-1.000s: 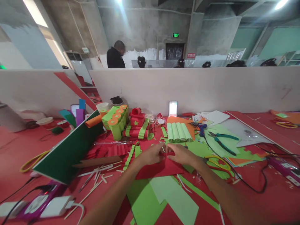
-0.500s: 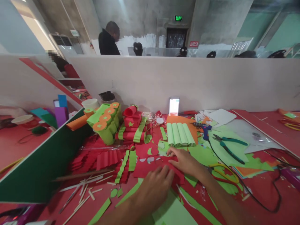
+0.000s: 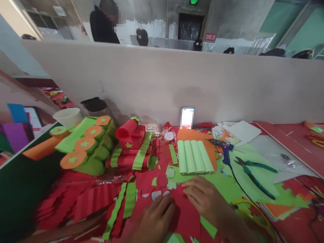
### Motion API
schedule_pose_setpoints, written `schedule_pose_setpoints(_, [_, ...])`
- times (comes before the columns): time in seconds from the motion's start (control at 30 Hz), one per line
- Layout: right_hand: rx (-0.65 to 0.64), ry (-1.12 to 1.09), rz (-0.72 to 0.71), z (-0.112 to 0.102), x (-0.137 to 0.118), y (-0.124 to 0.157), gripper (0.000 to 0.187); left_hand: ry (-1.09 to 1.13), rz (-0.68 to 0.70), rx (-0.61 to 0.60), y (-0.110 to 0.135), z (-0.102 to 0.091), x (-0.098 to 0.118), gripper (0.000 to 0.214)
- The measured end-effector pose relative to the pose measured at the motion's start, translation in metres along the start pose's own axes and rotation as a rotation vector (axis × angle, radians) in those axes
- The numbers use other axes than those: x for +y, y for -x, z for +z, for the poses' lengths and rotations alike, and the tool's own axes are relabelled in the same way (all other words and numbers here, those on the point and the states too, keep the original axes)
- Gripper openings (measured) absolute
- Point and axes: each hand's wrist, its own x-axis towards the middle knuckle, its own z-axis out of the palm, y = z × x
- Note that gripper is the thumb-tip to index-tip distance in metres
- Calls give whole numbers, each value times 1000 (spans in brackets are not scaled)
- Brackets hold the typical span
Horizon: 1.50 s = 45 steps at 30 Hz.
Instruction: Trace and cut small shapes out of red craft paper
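Note:
A red craft sheet (image 3: 187, 219) lies before me. My left hand (image 3: 158, 216) rests at its left part, fingers bent and close together, and its fingertips press on the red sheet. At the upper right edge is my right hand (image 3: 205, 194), fingers curled together with the tips on the sheet; its thumb is mostly hidden. Small white and pale green paper scraps (image 3: 156, 194) lie just beyond the left fingers. Past the right hand stands a row of pale green rolled tubes (image 3: 194, 157), side by side on an orange sheet (image 3: 196, 135).
To the left are red rolls with green bands (image 3: 129, 162), green cylinders with orange star tops (image 3: 84, 143) and pleated red strips (image 3: 95, 202). On the right lie a blue glue gun (image 3: 226, 152), green-handled pliers (image 3: 258, 173) and yellow-handled scissors (image 3: 260, 212). A phone (image 3: 187, 118) leans against the partition.
The view has tilted down and moved closer. My right hand's fingers have drawn together at the red sheet's edge, and my left hand has shifted toward the sheet's left side.

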Motion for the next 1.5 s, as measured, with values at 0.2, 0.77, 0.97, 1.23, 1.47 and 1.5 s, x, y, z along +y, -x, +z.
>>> schedule_pose_setpoints(0.2, [-219, 56, -146, 5, 13, 7, 10, -36, 114, 33, -2, -14, -3, 10])
schedule_pose_setpoints(0.77, [-386, 7, -45, 3, 17, 10, 11, -227, 127, 100, 6, -10, 16, 24])
schedule_pose_setpoints(0.97, [-111, 84, 48, 3, 31, 14, 34, -207, 135, 144, 8, 2, 14, 27])
schedule_pose_setpoints(1.23, [-186, 162, 154, 6, 20, 2, 46, -138, 138, 149, 4, 0, 7, 28])
schedule_pose_setpoints(1.47, [-149, 178, 225, 2, 19, 4, 36, -153, 115, 115, 6, 1, 9, 30])
schedule_pose_setpoints(1.5, [-170, 218, 227, 3, 21, 5, 31, -160, 107, 115, 7, 2, 10, 31])
